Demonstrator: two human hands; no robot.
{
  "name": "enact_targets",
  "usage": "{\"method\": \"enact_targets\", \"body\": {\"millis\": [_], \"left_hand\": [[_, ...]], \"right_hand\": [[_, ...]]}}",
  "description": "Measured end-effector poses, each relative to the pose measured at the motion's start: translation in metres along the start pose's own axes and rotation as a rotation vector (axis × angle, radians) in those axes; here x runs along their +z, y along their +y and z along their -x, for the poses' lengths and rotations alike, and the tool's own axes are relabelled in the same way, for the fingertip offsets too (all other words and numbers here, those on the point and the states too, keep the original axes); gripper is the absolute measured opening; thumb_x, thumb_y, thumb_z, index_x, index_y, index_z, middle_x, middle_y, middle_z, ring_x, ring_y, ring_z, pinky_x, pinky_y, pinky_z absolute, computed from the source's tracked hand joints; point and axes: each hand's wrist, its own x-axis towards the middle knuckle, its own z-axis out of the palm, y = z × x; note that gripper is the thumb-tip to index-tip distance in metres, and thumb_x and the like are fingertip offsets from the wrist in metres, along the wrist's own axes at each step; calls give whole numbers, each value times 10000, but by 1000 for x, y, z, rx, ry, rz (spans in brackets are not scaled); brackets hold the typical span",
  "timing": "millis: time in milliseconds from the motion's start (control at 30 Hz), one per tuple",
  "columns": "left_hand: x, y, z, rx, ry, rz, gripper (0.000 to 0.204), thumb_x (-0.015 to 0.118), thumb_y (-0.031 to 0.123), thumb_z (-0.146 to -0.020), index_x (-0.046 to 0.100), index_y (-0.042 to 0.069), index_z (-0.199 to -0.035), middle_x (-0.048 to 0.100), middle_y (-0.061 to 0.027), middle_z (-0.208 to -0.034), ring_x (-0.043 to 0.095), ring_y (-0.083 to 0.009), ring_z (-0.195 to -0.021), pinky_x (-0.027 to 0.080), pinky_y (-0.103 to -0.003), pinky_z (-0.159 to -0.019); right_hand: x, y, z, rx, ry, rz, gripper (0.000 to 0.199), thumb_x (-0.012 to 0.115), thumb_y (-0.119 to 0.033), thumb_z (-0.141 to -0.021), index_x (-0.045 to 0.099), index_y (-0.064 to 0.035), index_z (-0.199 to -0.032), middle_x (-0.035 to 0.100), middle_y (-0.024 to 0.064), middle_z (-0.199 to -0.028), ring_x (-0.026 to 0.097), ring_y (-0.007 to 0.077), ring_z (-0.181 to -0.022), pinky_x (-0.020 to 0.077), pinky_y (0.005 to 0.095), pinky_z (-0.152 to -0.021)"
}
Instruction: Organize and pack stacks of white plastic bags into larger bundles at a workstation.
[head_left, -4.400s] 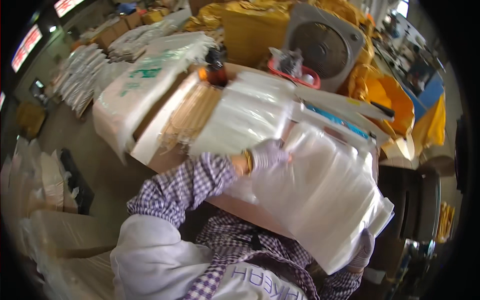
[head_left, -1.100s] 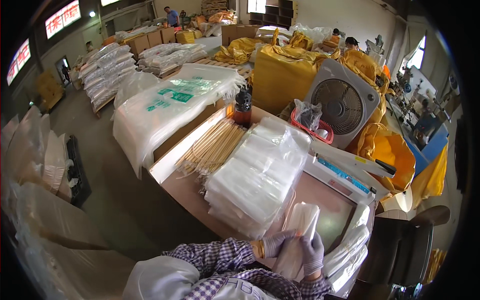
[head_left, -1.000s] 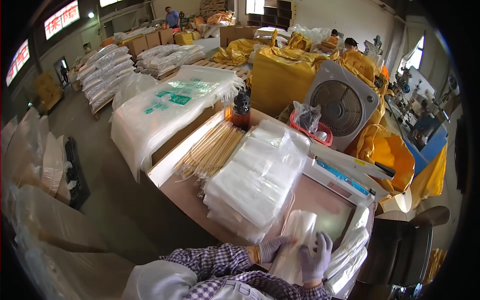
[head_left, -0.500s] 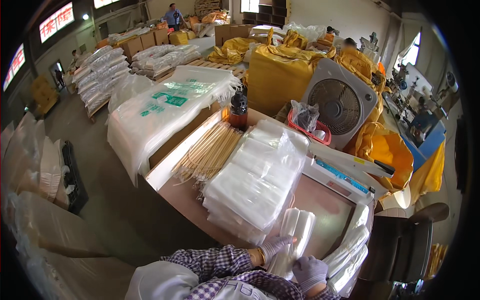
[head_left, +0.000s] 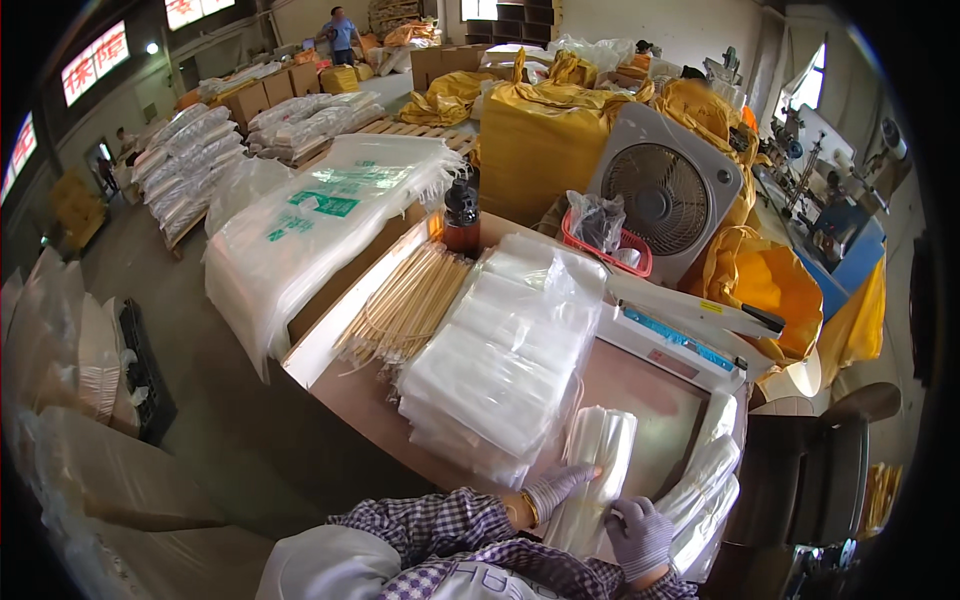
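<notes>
Workshop bkgd, head view: yellow sacks (head_left: 545,150) behind, box fan (head_left: 660,195) leaning in front of them, person in blue (head_left: 341,38) standing far off. Brown table (head_left: 650,400) below, w/ wooden sticks (head_left: 405,300) on its L side, dark-topped bottle (head_left: 462,220) at the far corner, stack of clear bags (head_left: 510,350) mid-table, long sealer (head_left: 680,342) far R. Folded clear plastic bundle (head_left: 609,440) lies on the near part, b/w the stack & some rolled clear plastic (head_left: 705,495) along the R edge. L hand (head_left: 562,487), gloved, lies on the bundle's L side, finger stretched across; underside hidden, can't tell if it grips. R hand (head_left: 640,537), also gloved, fingers curled, at the bundle's R edge; can't tell if it's pinching plastic.
</notes>
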Motion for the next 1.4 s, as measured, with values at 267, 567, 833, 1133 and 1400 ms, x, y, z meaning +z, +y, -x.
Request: {"method": "enact_targets", "body": {"millis": [267,567,833,1133,1400], "left_hand": [[1,-10,8,-68,-34,95,520,651,416,-680,542,30,-1012,598,-110,-838,582,-212,-725,481,-329,-670],[5,-3,19,-199,-77,175,500,633,394,-715,523,39,-1050,607,-100,-857,588,-203,-718,489,-329,-675],[0,12,5,-61,-155,375,406,648,323,-737,533,43,-1007,595,-84,-847,579,-189,-744,488,-332,-696],[35,0,-26,-90,-302,407,450,654,321,-733,518,39,-1057,584,-96,-942,564,-193,-875,477,-350,-749],[7,-24,-70,-210,-251,283,449,662,290,-718,524,49,-1071,596,-82,-958,572,-196,-880,461,-342,-800]], "right_hand": [[12,8,6,-55,-116,140,108,610,-190,-672,559,-111,-726,538,79,-661,545,269,-556,425,387,-494],[-12,10,9,-195,-242,-187,80,628,-123,-604,600,-76,-663,547,109,-576,555,283,-515,447,359,-469],[-13,16,32,-173,-501,-455,137,637,-144,-637,614,-62,-744,590,114,-663,576,277,-546,471,333,-505],[-37,29,52,-82,-842,-377,186,622,-161,-657,612,-77,-822,594,105,-747,588,271,-657,475,340,-600],[-130,114,-144,-231,256,118,94,592,30,-630,562,-27,-698,550,69,-677,542,184,-593,444,285,-574]]}}
